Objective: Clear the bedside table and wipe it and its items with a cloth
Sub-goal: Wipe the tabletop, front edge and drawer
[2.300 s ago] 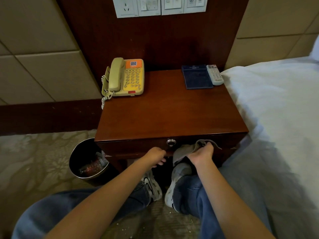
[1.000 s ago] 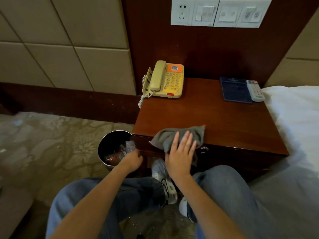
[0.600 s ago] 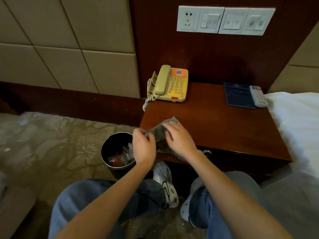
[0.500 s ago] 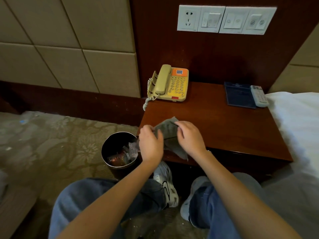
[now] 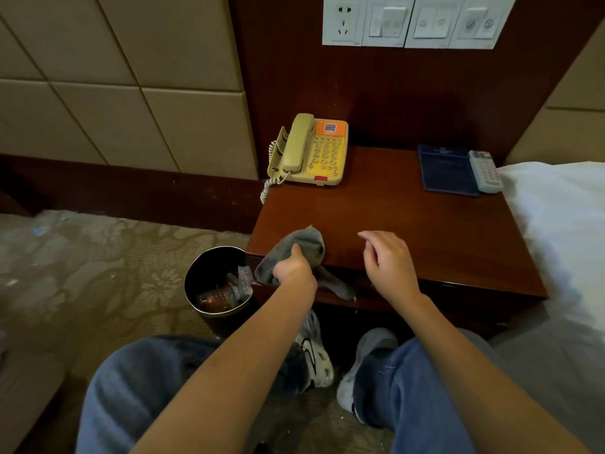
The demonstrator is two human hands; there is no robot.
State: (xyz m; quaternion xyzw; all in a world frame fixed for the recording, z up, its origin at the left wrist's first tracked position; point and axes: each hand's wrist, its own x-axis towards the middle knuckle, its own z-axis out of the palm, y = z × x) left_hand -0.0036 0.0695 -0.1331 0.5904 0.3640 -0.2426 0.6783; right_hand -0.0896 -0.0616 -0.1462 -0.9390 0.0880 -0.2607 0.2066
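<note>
0.5 s ago 2 hands worked the grey cloth [image 5: 304, 244]; now only the left hand [image 5: 293, 268] has it, fingers curled round a bunched fold. The cloth sits at the front-left corner of the bedside table [image 5: 409, 217], with 1 tail hanging over the front edge. The right hand [image 5: 388, 263] has let go and hovers just above the wood to the cloth's right, fingers loosely curled round nothing. At the back of the top, well apart from the cloth, 3 items stand uncleared: the yellow telephone [image 5: 314, 152] on the left, and on the right a dark blue folder [image 5: 447, 170] with a white remote [image 5: 486, 172] touching its right side. A waste bin [image 5: 196, 273] stands on the floor beside the left corner. This looks like the step of readying the cloth. Next, the free right hand will likely need to lift an item off, perhaps onto the bed [image 5: 563, 217], so that the left can wipe.
</note>
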